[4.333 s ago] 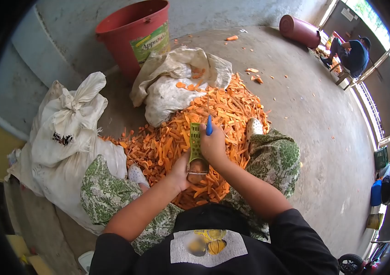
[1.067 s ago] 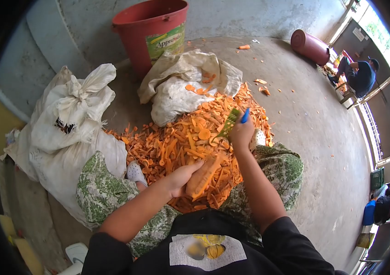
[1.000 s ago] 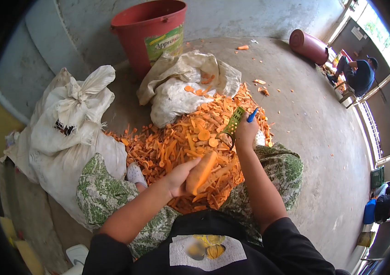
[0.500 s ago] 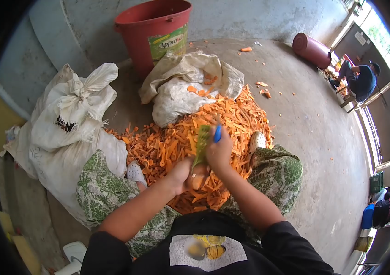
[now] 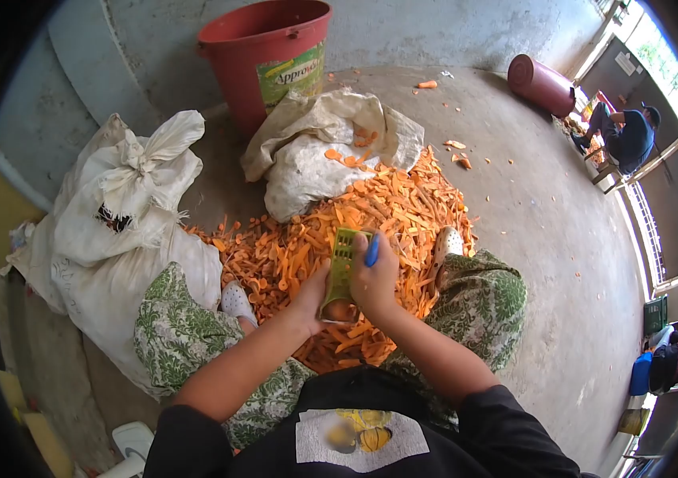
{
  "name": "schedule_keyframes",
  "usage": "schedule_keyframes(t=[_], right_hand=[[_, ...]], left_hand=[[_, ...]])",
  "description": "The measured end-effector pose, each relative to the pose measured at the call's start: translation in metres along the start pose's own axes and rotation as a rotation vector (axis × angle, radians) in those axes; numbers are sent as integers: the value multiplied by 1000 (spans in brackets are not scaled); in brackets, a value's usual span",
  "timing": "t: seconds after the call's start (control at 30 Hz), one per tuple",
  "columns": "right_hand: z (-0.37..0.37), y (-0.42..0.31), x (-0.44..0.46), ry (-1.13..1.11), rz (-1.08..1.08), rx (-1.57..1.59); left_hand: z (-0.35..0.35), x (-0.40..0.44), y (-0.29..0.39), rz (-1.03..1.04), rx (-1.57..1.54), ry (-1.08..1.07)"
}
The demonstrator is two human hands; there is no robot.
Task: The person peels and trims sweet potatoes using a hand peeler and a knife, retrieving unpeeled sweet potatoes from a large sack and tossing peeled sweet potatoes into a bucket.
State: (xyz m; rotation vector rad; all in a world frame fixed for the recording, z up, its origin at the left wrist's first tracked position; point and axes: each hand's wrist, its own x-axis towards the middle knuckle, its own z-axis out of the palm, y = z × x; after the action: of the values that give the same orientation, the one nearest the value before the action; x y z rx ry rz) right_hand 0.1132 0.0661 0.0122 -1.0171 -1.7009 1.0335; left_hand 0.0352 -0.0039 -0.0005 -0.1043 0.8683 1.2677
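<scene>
My right hand (image 5: 373, 280) is closed around a yellow-green slotted hand tool (image 5: 341, 267), probably a peeler. A blue piece (image 5: 372, 250), like a handle, sticks out beside the thumb; I cannot tell whether it belongs to the tool. Close by on the left, my left hand (image 5: 309, 307) is curled under the tool's lower end, most of its fingers hidden. An orange-brown rounded carrot (image 5: 342, 311) shows there, seemingly in that hand. Both hands are above a heap of orange peelings and slices (image 5: 291, 259) between my feet.
A half-folded white sack (image 5: 307, 179) lies against the heap's far side. Behind it stands a red bucket (image 5: 235, 80). Tied, full sacks (image 5: 116, 231) lean at my left. Another red bucket (image 5: 542, 84) lies tipped at the right, near a seated person (image 5: 629, 139).
The green tool has drawn down toward me, over the carrot's end. My right hand has come slightly lower and is no longer blurred. The left hand has barely moved.
</scene>
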Motion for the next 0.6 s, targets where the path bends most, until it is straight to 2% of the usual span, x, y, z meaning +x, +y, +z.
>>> schedule_keyframes(t=[0.13, 0.2, 0.27, 0.3, 0.33, 0.37, 0.43, 0.47, 0.53, 0.57, 0.6], right_hand=[[0, 4, 2, -48, 14, -54], [0, 16, 13, 15, -66, -162], [-11, 42, 48, 146, 60, -194], [-18, 59, 67, 226, 163, -113], [-32, 56, 77, 295, 130, -346], [-39, 77, 89, 373, 222, -399], [-46, 77, 95, 381, 322, -155], [-43, 77, 91, 348, 296, -88], [-30, 34, 69, 229, 289, 142], [-25, 31, 57, 118, 301, 62], [-20, 17, 43, 62, 263, 131]], left_hand=[[-7, 4, -1, 27, 96, 18], [-26, 16, -6, 0, 207, -180], [-26, 10, -17, -60, 246, -197], [-23, 6, -19, -121, 288, -213], [-13, -3, -17, -109, 473, -203], [-10, -5, -15, -113, 482, -205], [-5, -6, -9, -107, 353, -192], [-2, -7, -2, -57, 335, -220], [-8, -2, 3, -63, 217, -191], [-12, 1, 3, -70, 100, -157], [-11, 3, 2, -79, 45, -134]])
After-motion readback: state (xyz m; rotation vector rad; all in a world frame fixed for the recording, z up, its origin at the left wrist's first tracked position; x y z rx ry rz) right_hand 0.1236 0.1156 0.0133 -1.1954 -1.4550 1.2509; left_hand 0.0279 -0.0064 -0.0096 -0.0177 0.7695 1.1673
